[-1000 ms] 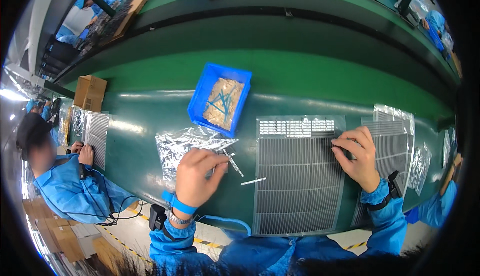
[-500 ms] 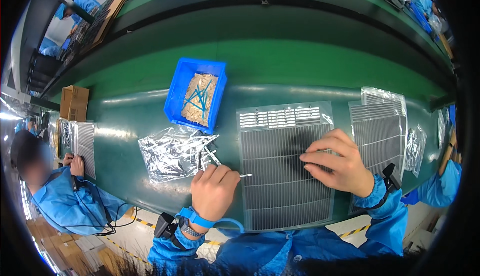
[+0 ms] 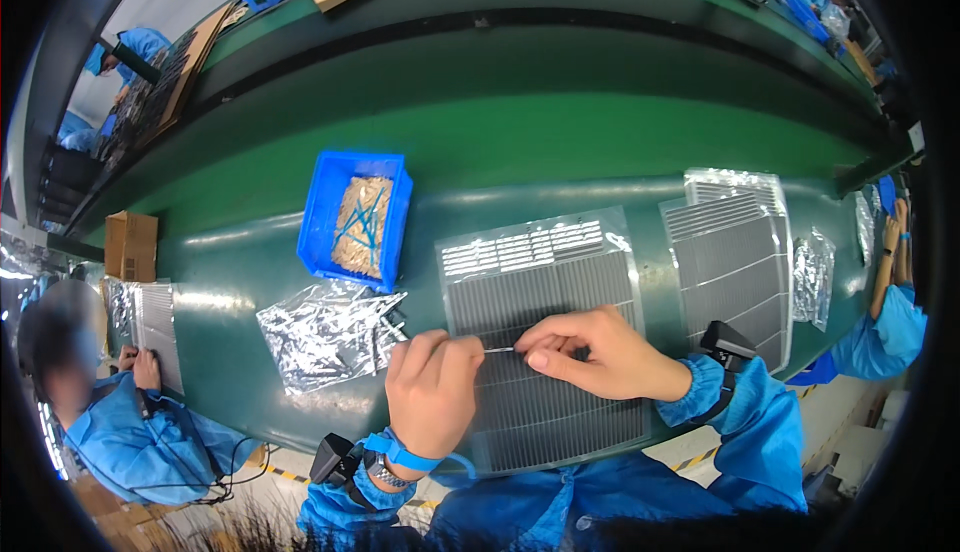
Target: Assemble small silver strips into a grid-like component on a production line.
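My left hand (image 3: 435, 392) is closed, and a thin, pale strip (image 3: 498, 350) sticks out from its fingertips to the right. At the strip's right end, the thumb and forefinger of my right hand (image 3: 608, 354) are pinched together; a tiny dark bit shows there, too small to name. Both hands are over a clear-covered sheet of narrow grey strips (image 3: 562, 417). A block of short white pieces (image 3: 525, 248) lines its far end. Left of the sheet, near my left hand, lies a clear plastic bag of loose black-and-white strips (image 3: 325, 337).
Beyond the bag stands a blue bin (image 3: 316, 220) holding beige pieces and several blue sticks. More striped sheets (image 3: 735, 277) and a plastic bag (image 3: 813, 277) lie to the right. A cardboard box (image 3: 131, 245) stands far left. Co-workers sit at both sides.
My right hand has moved left and met the end of the strip in my left hand. The view has shifted, so the tabletop things appear further left.
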The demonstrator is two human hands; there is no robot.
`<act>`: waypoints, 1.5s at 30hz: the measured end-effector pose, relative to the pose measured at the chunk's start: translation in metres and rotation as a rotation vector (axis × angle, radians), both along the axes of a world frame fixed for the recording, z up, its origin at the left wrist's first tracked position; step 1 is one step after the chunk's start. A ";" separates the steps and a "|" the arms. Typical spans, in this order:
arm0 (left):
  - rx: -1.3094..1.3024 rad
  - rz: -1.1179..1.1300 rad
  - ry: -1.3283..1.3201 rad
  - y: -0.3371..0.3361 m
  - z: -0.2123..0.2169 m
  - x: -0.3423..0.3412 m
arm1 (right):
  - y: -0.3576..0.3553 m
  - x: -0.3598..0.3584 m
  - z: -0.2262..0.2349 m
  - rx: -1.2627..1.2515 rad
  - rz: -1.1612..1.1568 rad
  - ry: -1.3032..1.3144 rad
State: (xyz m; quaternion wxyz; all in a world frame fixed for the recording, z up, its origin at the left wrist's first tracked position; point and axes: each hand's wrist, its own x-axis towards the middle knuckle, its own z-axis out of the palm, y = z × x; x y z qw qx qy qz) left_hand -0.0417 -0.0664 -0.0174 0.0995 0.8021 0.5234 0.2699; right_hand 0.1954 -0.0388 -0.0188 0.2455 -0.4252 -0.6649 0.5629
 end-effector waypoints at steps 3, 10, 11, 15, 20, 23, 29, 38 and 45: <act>0.093 -0.107 -0.031 0.014 0.005 0.018 | 0.001 0.002 -0.007 -0.284 -0.090 0.192; -0.172 -0.183 -0.394 0.032 0.006 0.043 | 0.001 0.026 0.001 0.027 -0.181 0.143; -0.374 -0.191 -0.540 0.034 0.005 0.044 | 0.001 0.030 0.004 0.235 -0.140 0.024; -0.551 -0.250 -0.601 0.041 -0.003 0.047 | -0.005 0.037 0.005 0.281 -0.192 -0.016; -0.732 -0.279 -0.733 0.045 -0.013 0.041 | -0.006 0.045 -0.003 0.199 -0.263 0.087; -0.778 -0.292 -0.769 0.045 -0.018 0.040 | -0.007 0.045 -0.007 0.132 -0.240 0.088; -0.747 -0.327 -0.781 0.047 -0.021 0.034 | -0.007 0.043 -0.013 -0.023 -0.217 0.245; -0.779 -0.355 -0.788 0.050 -0.019 0.030 | -0.006 0.043 -0.011 -0.124 -0.147 0.323; -0.820 -0.379 -0.839 0.050 -0.021 0.028 | -0.004 0.043 -0.012 -0.072 -0.066 0.259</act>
